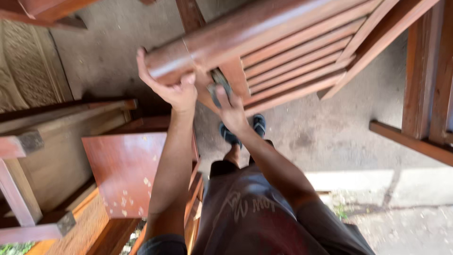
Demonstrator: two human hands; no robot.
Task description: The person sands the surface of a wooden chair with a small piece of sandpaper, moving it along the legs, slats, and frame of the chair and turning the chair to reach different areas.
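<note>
While both hands are working at a slatted wooden chair (292,52), it is being held raised and tilted over the concrete floor (330,132).
Left hand (172,87) is curling, fingers part open, under the rounded rail end (167,61); right hand (231,111) is pressing a blurred grey pad (221,84), possibly sandpaper, against the frame. Sandalled feet (243,130) are showing partly below; chair edges are running out of view.

Reddish-brown slatted wooden chair (292,52); glossy red-brown wooden panel (125,172) flecked with pale spots; grey concrete floor (330,137); dark blue sandals (258,125).
</note>
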